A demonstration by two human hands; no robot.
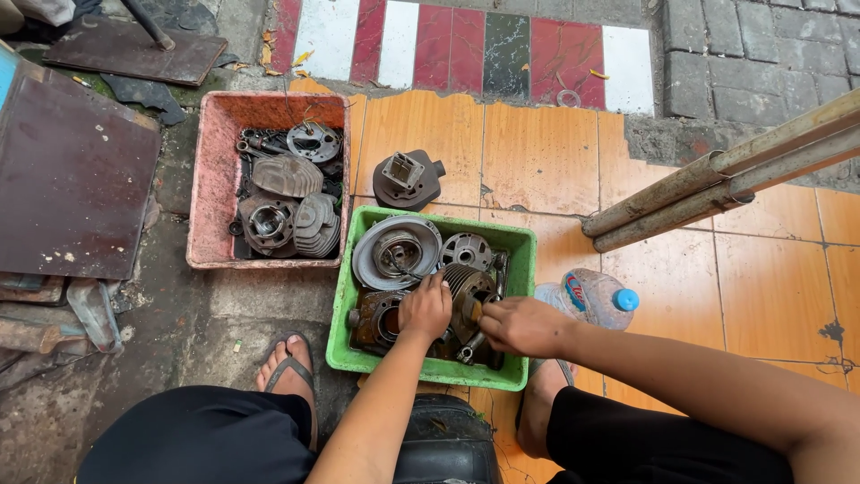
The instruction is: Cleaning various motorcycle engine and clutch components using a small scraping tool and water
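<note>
You are seated low over an orange tiled floor that meets cracked concrete on its left edge and a red-and-white painted strip along the far edge. Two pipes slant in from the right.

The green bin sits straight in front of you, between your knees, full of greasy engine parts. Both hands are in its near half. Your left hand lies knuckles up, fingers curled down onto the finned cylinder at the bin's middle; its grip looks narrow, but whether it actually clasps the part you cannot tell from here. Your right hand comes in from the right rim, fingers bent around a small dark piece by the cylinder's near side; what it pinches is hidden.

The cylinder lies just beyond and between both hands, its long axis roughly running away from you, tilted. The left hand is nearer. It is dull grey-brown, ribbed, oily.

Beyond it lie a round drum plate and a smaller hub. A rusty casing sits at the near-left corner. A plastic bottle lies just beside the right wall. A pink bin of more parts stands far left.
</note>
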